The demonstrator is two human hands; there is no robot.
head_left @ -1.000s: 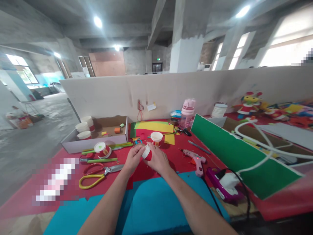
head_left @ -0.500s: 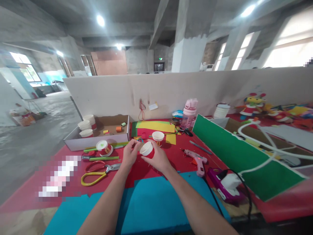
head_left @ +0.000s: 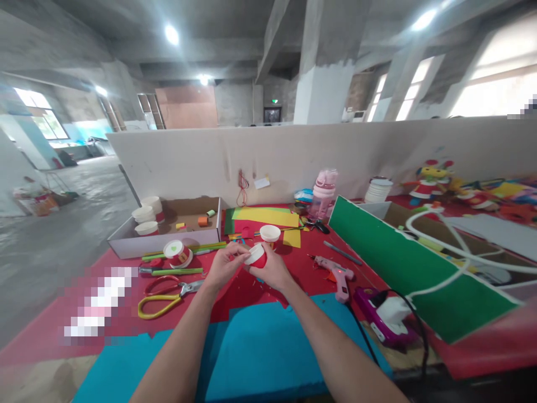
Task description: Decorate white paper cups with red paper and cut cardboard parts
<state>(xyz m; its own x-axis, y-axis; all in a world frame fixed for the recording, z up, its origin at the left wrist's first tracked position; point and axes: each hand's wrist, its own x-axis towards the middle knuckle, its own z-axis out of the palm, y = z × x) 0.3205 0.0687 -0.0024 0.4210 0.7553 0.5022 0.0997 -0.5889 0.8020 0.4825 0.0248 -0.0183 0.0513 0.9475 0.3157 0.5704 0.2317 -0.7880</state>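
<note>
"Eyeballing that red-and-white cup (head_left: 255,257) over the middle of the desk (head_left: 302,277). Is the left hand (head_left: 224,266) pinching it?"

"Can't tell tbh, it's bunched up right at the rim. The right hand (head_left: 273,270) has it gripped round the side. Squeezing too hard might dent it, and drifting toward the desk's far edge could tip the standing cup (head_left: 269,233)."

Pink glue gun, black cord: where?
Head view, right of centre: the pink glue gun lies between the person's right hand and the purple power strip.
</note>
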